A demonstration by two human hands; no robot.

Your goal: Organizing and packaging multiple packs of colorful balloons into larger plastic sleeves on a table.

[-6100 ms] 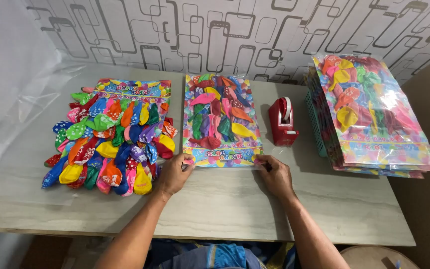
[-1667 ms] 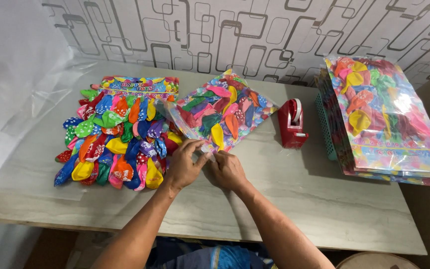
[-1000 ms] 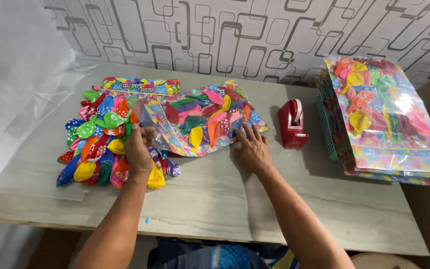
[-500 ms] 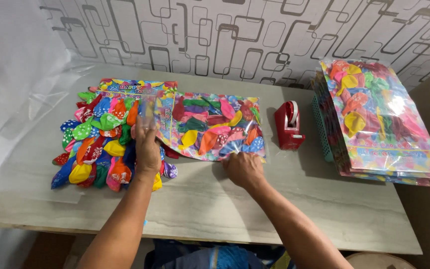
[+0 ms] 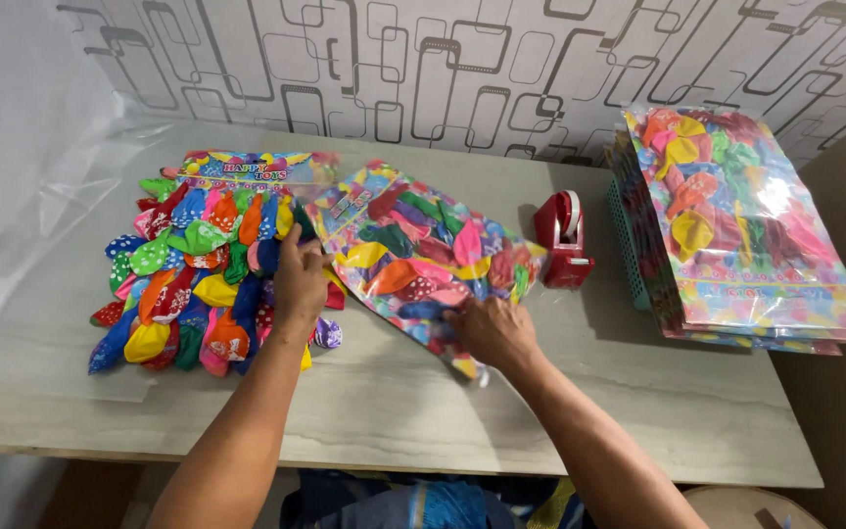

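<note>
left hand (image 5: 300, 279): fingers pinched | right hand (image 5: 490, 331): palm down, flat

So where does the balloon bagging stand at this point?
Done: a stack of filled packets sits at the table's right end. In hand: one filled clear bag of balloons lies at an angle mid-table, the left hand gripping its left corner and the right hand pressing its lower edge. Left: a pile of loose balloons on the left, and the red tape dispenser stands untouched.
</note>
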